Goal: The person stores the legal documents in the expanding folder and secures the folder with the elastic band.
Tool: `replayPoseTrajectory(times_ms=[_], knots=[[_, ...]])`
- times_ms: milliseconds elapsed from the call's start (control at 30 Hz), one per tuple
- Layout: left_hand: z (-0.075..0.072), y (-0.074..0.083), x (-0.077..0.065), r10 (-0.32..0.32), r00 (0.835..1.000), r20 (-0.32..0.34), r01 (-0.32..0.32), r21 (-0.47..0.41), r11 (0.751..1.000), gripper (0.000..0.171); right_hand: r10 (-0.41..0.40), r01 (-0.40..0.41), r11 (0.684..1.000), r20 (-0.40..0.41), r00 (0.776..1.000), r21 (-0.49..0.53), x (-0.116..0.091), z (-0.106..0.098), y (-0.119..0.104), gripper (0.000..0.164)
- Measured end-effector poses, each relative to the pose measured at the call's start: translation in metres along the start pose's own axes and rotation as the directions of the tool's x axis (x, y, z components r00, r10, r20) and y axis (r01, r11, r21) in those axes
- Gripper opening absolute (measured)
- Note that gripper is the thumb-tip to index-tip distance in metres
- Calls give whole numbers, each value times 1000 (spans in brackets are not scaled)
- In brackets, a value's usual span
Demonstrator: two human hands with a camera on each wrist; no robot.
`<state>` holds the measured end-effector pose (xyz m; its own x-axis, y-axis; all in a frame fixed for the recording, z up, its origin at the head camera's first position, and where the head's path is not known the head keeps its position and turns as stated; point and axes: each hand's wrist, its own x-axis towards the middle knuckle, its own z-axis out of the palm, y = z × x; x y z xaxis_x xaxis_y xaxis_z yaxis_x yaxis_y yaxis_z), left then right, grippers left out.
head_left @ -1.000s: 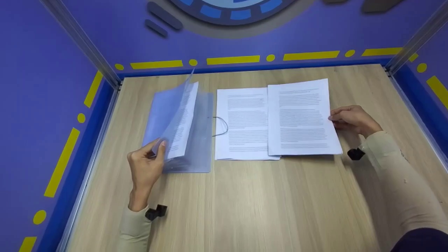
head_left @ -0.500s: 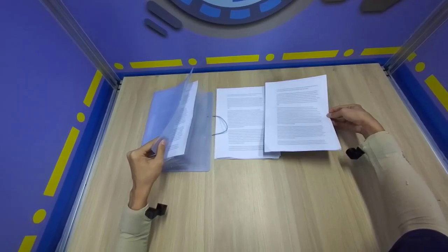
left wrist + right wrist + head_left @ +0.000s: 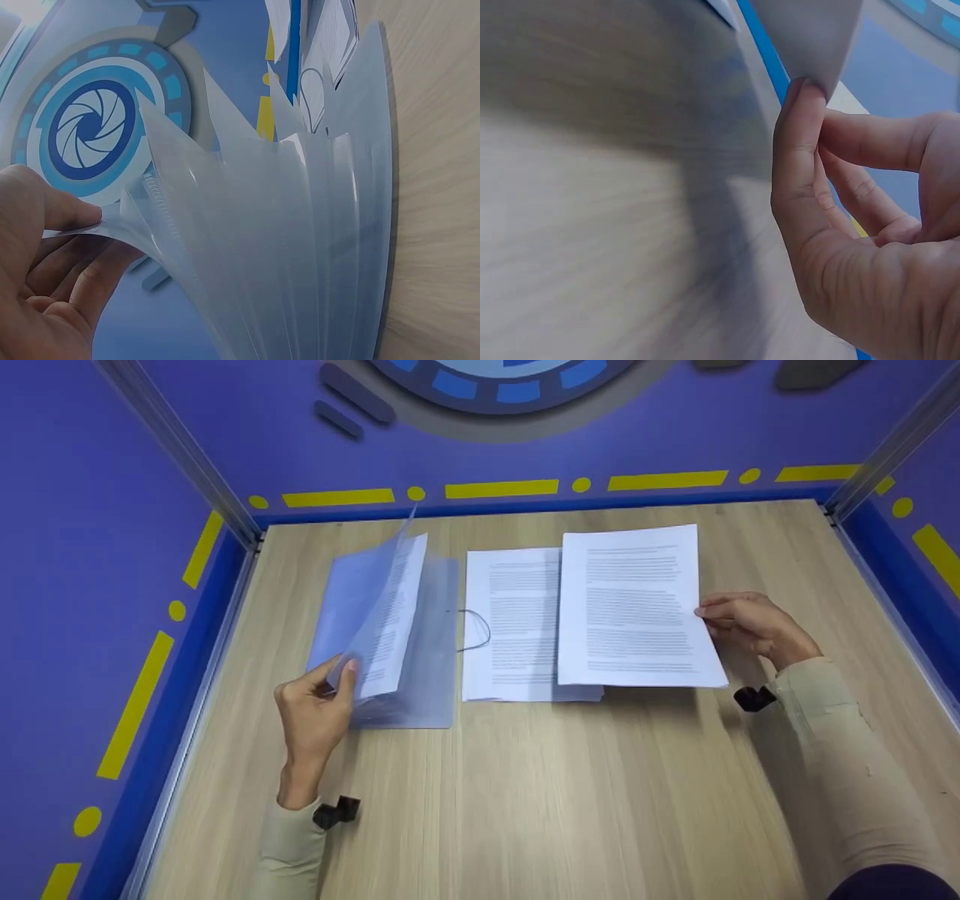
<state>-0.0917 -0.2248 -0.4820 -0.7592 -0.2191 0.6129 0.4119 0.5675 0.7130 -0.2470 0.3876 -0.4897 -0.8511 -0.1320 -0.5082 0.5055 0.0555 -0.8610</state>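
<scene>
My left hand (image 3: pixel 315 709) pinches the front flap of a translucent accordion folder (image 3: pixel 427 690) near its lower left corner and holds it raised. In the left wrist view the folder's pleated pockets (image 3: pixel 285 217) fan out beside the thumb. A printed sheet (image 3: pixel 394 622) stands between its flaps. My right hand (image 3: pixel 754 619) pinches the right edge of a printed paper stack (image 3: pixel 637 607), tilted above the table. Its shadow falls over a second printed stack (image 3: pixel 514 622) lying flat, which it partly covers. A dark elastic cord (image 3: pixel 487 630) loops from the folder onto that flat stack.
The wooden table (image 3: pixel 525 802) runs back to a blue-purple wall (image 3: pixel 510 454) with yellow markings. Side walls (image 3: pixel 75 585) and metal edge strips (image 3: pixel 202 675) bound it left and right.
The right hand has carried its paper stack a little leftward and up, farther over the flat stack. The left hand and the folder have barely moved.
</scene>
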Motion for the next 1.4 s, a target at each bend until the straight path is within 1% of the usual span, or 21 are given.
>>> replayPoseTrajectory(times_ms=[133, 333, 533, 667, 800, 967, 1100, 1267, 1400], knots=[[0, -1, 0, 1, 1000, -3, -1, 2, 1000, 15, -11, 10, 999, 18, 1000, 33, -1, 6, -1, 9], [0, -2, 0, 19, 1000, -4, -19, 3, 1000, 15, -23, 19, 997, 52, 998, 81, -3, 17, -4, 10], [-1, -1, -1, 24, 1000, 0, -24, -10, 1000, 16, -24, 9, 986, 89, 996, 165, -6, 30, -10, 9], [-1, 0, -1, -5, 1000, 3, 5, -17, 1000, 16, -34, 14, 982, 103, 994, 190, -6, 39, -15, 10], [-1, 2, 0, -53, 999, 4, 53, -25, 998, 16, -47, 23, 979, 117, 992, 202, -5, 49, -19, 13], [0, 4, 1, -94, 995, -13, 94, -27, 995, 14, -68, 41, 977, 123, 990, 209, -1, 63, -22, 12], [1, 4, 3, -106, 994, -29, 106, -3, 994, 11, -85, 56, 977, 133, 987, 207, 3, 73, -25, 10], [1, 4, 4, -108, 993, -41, 109, 20, 994, 10, -101, 57, 973, 189, 977, 225, 8, 85, -27, 9], [1, 5, 5, -115, 992, -42, 116, 28, 993, 10, -104, 64, 976, 184, 977, 210, 11, 95, -28, 8]])
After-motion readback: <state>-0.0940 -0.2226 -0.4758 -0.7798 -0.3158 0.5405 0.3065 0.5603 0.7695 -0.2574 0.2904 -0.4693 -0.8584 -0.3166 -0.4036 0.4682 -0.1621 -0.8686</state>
